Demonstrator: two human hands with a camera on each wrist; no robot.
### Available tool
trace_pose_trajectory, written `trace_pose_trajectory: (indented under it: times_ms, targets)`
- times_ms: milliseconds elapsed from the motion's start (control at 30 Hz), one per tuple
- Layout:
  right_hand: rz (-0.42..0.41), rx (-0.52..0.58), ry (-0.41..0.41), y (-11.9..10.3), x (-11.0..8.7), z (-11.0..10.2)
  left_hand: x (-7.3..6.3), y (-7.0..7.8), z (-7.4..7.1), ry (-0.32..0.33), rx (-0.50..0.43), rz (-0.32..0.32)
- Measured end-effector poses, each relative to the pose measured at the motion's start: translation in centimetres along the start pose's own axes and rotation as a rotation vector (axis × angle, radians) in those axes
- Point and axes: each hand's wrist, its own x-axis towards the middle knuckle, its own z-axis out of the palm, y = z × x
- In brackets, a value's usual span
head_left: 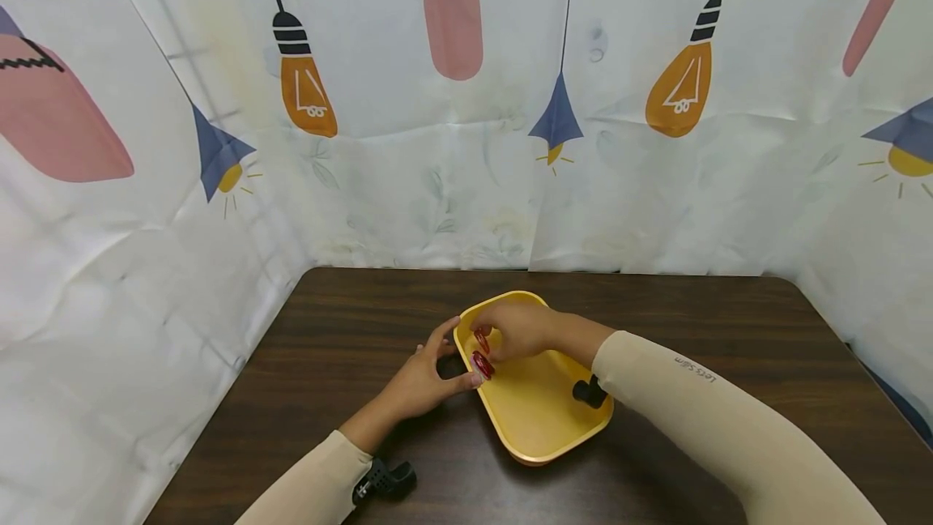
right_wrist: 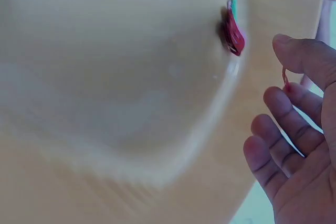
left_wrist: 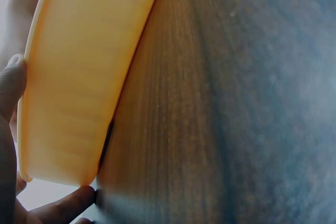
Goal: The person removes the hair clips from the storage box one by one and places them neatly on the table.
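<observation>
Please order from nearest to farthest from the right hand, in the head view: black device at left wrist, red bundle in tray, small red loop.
1. Small red loop: pinched by the right hand.
2. Red bundle: left side inside yellow tray.
3. Black device: lower left, outside the tray.

The tray (head_left: 539, 420) is yellow; the bundle (right_wrist: 234, 36) is deep red with a streak of green, the strand (right_wrist: 285, 76) orange-red. The tabletop (head_left: 700, 330) is dark brown with streaky grain. The sleeves (head_left: 714, 407) are beige, the cloth (head_left: 437, 185) white, printed with pink, orange and blue motifs.
</observation>
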Motion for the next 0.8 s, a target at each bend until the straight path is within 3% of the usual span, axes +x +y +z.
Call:
trace_pose_trajectory:
  times_ms: [467,800]
  targets:
    - [0.098,0.058,0.017,0.4,-1.6,-2.1,0.0,0.0,0.1,0.005,0.033,-0.052]
    - [0.136,0.063,0.056,1.0,-3.3,-3.4,0.1,0.0,0.1,0.011,0.033,-0.052]
